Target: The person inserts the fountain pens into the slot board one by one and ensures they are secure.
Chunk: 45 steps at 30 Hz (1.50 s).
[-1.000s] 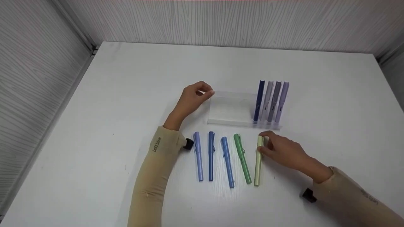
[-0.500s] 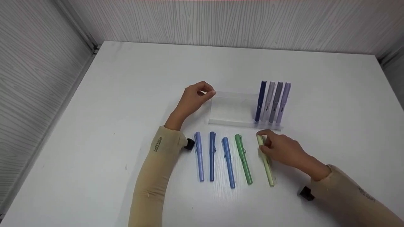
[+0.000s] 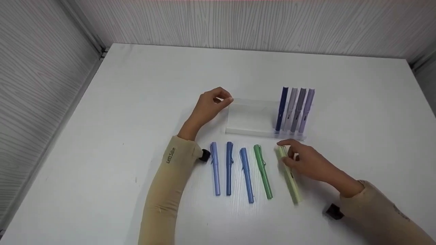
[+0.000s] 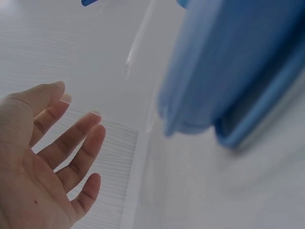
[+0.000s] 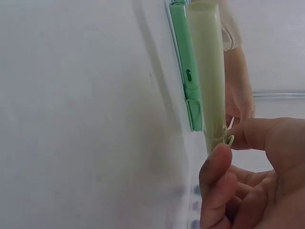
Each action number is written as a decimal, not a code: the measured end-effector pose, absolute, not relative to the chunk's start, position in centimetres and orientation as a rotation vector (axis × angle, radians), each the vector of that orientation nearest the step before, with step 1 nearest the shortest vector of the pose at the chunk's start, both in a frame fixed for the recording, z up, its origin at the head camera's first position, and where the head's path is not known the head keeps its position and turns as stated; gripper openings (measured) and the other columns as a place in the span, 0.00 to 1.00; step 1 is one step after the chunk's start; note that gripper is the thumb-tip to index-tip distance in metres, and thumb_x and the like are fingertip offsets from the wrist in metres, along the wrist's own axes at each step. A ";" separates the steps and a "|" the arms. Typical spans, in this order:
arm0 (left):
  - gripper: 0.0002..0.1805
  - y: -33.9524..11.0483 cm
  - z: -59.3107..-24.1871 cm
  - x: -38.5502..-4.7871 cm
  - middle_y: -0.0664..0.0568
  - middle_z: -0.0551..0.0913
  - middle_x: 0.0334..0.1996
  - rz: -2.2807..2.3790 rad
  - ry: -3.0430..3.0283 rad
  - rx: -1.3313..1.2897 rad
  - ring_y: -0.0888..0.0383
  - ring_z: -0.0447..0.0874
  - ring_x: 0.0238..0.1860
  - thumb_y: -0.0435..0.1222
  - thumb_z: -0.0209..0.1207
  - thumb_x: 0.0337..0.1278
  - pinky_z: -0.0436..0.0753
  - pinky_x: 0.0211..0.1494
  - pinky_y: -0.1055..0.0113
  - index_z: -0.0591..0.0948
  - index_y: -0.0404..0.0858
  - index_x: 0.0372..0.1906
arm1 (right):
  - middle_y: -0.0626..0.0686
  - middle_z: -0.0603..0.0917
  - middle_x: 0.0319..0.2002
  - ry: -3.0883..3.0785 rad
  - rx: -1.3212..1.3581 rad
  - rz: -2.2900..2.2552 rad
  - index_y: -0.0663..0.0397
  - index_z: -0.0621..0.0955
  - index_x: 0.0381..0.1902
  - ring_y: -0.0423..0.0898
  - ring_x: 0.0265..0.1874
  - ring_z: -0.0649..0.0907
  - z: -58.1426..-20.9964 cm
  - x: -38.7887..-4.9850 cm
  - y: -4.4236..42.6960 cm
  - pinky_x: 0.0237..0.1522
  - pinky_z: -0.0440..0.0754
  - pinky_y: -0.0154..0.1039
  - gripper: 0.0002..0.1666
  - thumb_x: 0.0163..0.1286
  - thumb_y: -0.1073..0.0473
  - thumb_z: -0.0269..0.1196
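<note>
My left hand [image 3: 208, 106] pinches the upper left corner of a clear plastic pen stand [image 3: 250, 132] between thumb and index finger; its other fingers are loosely bent in the left wrist view. Several purple and dark blue pens [image 3: 281, 109] stand upright at the stand's right end. My right hand [image 3: 309, 162] holds a pale yellow-green pen [image 3: 291, 185] near its clip end, with thumb and fingers. In the right wrist view this pen is tilted, its far end toward the camera. Just left of it on the table lies a green pen [image 3: 263, 173].
A lavender pen [image 3: 215, 170], a dark blue pen [image 3: 229, 170] and a lighter blue pen [image 3: 247, 177] lie side by side in front of the stand. A panel wall [image 3: 238, 23] rises behind the white table [image 3: 153, 78].
The yellow-green pen's near end has swung right, away from the green pen, and its near end now looks raised off the table. My left hand stays at the stand's corner.
</note>
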<state>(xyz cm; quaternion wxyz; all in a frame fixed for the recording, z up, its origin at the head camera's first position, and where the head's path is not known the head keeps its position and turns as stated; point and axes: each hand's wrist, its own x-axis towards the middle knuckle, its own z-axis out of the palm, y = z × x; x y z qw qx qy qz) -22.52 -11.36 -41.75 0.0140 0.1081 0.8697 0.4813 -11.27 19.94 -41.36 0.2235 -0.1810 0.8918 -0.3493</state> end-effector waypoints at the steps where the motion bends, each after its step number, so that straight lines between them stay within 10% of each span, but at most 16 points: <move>1: 0.13 -11.4 -41.7 -22.5 0.51 0.84 0.43 1.500 2.709 0.338 0.58 0.79 0.48 0.46 0.59 0.65 0.77 0.56 0.65 0.81 0.42 0.45 | 0.51 0.75 0.30 2.455 -0.500 -0.992 0.54 0.69 0.65 0.38 0.19 0.70 -41.2 -11.2 20.0 0.21 0.72 0.33 0.26 0.70 0.61 0.57; 45: 0.13 -11.1 -41.6 -22.3 0.52 0.84 0.43 1.477 2.711 0.323 0.58 0.79 0.48 0.46 0.58 0.65 0.77 0.56 0.66 0.81 0.42 0.46 | 0.59 0.79 0.29 3.363 -0.650 -1.319 0.56 0.70 0.61 0.41 0.20 0.70 -37.5 -17.2 16.6 0.24 0.63 0.23 0.25 0.68 0.61 0.61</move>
